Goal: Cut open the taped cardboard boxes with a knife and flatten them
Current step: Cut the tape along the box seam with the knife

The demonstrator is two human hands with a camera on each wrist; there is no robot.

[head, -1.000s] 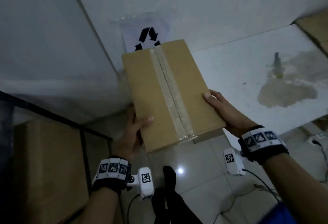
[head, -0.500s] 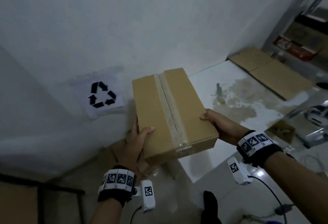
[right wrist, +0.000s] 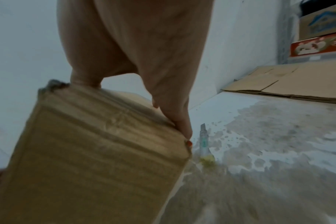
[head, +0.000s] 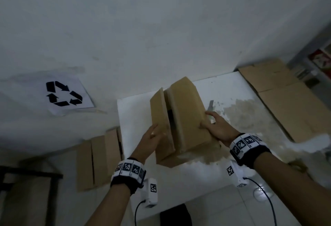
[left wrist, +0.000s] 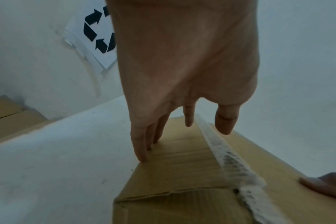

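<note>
A brown cardboard box (head: 186, 111) with clear tape (left wrist: 226, 157) along its top seam is held tilted over the white table (head: 136, 118). In the head view a dark gap shows between its two top flaps. My left hand (head: 154, 134) lies against the box's left side with straight fingers (left wrist: 140, 145), its thumb lifted above the top. My right hand (head: 207, 120) grips the right edge, thumb on one face and fingers (right wrist: 180, 124) down the side. A utility knife (right wrist: 204, 141) lies on the table just right of the box, partly hidden behind my right hand.
Flattened cardboard (head: 290, 104) lies along the table's right end, and more flattened cardboard (head: 100, 157) on the floor at the left. A recycling sign (head: 62, 94) is taped to the wall. The tabletop has a worn, stained patch (head: 250, 116). A dark metal frame (head: 35, 175) stands at the lower left.
Both hands carried the box rightward and down from mid-air to over the table beside the knife. My left hand has shifted from under the box to its side.
</note>
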